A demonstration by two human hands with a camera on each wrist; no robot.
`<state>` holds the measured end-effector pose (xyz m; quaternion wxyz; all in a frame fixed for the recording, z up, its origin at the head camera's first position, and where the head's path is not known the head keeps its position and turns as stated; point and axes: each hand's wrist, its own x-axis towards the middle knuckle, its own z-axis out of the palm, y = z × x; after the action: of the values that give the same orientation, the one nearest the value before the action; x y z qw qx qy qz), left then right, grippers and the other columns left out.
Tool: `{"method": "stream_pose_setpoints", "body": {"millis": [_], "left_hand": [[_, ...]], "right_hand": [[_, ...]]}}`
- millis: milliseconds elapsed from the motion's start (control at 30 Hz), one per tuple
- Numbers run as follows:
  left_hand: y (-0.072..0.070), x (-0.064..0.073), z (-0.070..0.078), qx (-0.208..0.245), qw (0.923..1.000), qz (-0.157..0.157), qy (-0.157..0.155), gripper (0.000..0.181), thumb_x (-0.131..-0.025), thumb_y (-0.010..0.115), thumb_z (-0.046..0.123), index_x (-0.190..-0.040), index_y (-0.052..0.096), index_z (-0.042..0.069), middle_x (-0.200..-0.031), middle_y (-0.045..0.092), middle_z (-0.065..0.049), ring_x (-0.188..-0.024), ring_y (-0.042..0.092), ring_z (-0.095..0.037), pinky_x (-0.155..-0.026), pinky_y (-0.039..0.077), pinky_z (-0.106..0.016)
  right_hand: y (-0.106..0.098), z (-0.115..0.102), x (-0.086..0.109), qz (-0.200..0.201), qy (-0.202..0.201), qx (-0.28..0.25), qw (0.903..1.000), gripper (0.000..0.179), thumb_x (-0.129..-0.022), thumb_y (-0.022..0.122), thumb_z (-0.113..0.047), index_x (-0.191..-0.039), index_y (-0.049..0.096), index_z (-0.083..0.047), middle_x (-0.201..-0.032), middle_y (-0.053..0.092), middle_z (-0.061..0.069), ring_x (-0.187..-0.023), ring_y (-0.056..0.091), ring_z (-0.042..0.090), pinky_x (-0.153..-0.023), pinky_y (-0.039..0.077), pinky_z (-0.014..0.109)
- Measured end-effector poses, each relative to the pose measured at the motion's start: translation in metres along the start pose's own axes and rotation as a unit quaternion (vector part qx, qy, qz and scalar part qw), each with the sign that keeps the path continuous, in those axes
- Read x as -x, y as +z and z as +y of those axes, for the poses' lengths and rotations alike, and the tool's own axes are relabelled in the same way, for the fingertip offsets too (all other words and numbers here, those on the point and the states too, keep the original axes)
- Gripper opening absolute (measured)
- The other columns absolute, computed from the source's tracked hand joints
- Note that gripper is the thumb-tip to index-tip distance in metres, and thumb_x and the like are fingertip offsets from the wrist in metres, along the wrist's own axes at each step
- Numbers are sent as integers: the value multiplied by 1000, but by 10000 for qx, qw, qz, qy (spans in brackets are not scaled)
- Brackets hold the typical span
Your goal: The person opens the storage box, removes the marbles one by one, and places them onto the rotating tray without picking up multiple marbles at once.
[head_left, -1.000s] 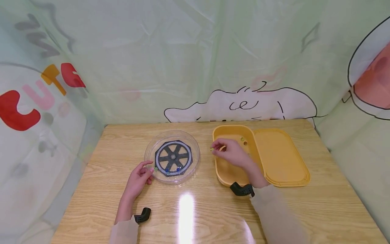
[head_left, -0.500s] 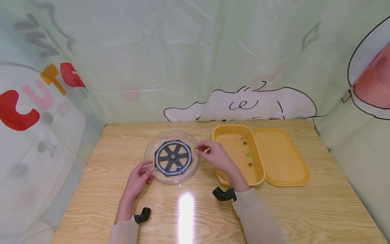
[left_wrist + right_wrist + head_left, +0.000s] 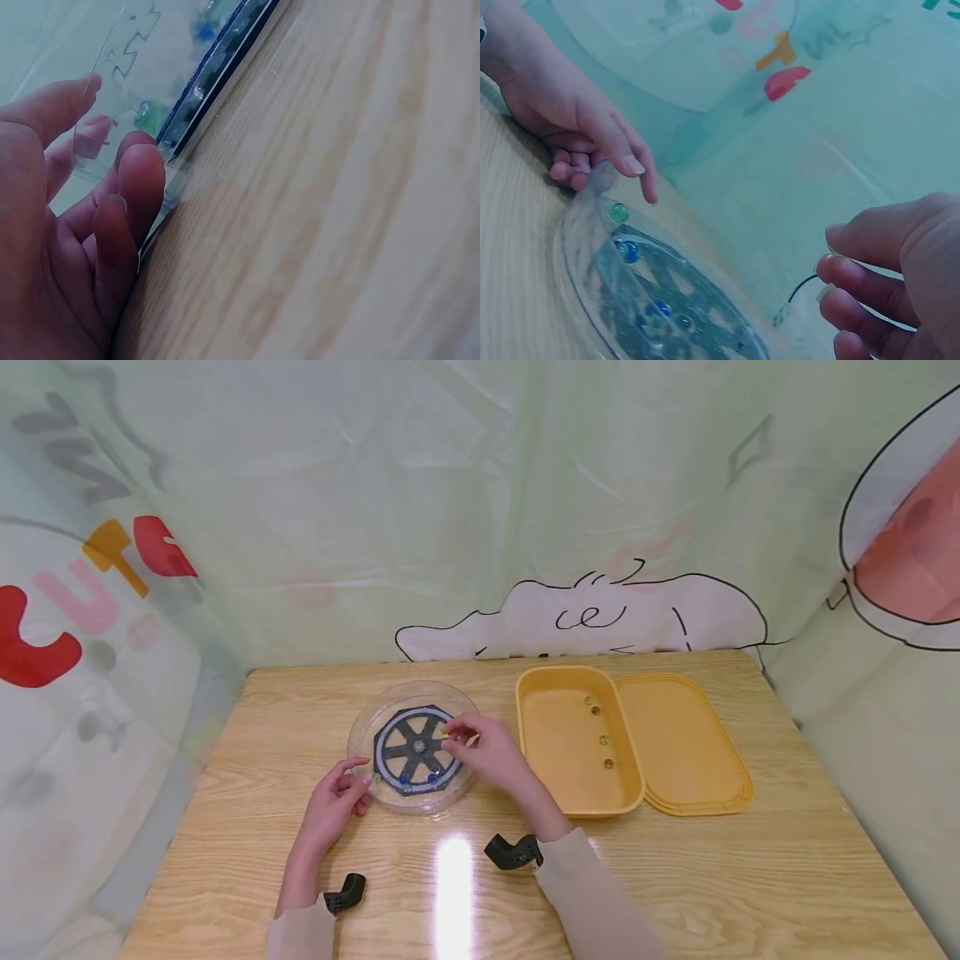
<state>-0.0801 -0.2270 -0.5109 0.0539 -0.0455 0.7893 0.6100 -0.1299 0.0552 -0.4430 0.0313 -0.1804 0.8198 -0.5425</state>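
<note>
A round clear plastic dish (image 3: 405, 695) stands on the table, with a dark spoked wheel pattern (image 3: 419, 747) at its bottom. Several glass marbles lie along its near side, among them a green marble (image 3: 377, 777) and a blue marble (image 3: 403, 780). My left hand (image 3: 330, 803) holds the dish's near left wall between thumb and fingers, as the left wrist view also shows. Over the right part of the dish, my right hand (image 3: 491, 756) pinches a small yellow marble (image 3: 446, 737) between thumb and fingertips. In the right wrist view this marble is mostly hidden by the thumb.
Right of the dish stands a yellow-orange plastic box (image 3: 558, 789) with several marbles along its right side, including an amber marble (image 3: 608, 764). Its matching lid (image 3: 690, 752) lies flat against the box's right side. A patterned curtain (image 3: 420, 527) hangs behind the wooden table (image 3: 525, 902).
My right hand has moved left from above the box to above the dish, carrying the yellow marble. My left hand has stayed at the dish's wall. The head view has shifted slightly.
</note>
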Motion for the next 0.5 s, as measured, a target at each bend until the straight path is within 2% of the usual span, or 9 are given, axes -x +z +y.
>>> {"method": "stream_pose_setpoints", "body": {"millis": [67, 300, 500], "left_hand": [[-1, -4, -11, 7, 10000, 40, 49, 35, -99, 65, 20, -132, 59, 12, -79, 59, -15, -61, 58, -21, -60, 53, -30], [-1, -4, -12, 56, 9998, 52, 169, 35, -98, 65, 19, -132, 59, 12, -78, 59, -16, -60, 58, -21, -59, 53, -30], [0, -3, -11, 78, 9998, 72, 155, 35, -98, 65, 20, -131, 59, 11, -79, 60, -16, -60, 58, -21, -58, 54, -30]], "right_hand": [[5, 1, 0, -26, -22, -64, 10000, 16, -91, 74, -8, -106, 70, -4, -89, 66, 0, -82, 59, 16, -75, 51, 30], [15, 2, 1, -13, 197, -116, 9997, 13, -90, 74, -10, -102, 70, -9, -87, 66, -1, -81, 59, 16, -73, 50, 30], [18, 3, 0, -5, 192, -151, 9997, 13, -89, 75, -8, -102, 71, -9, -86, 65, -2, -80, 59, 15, -73, 50, 30]]}}
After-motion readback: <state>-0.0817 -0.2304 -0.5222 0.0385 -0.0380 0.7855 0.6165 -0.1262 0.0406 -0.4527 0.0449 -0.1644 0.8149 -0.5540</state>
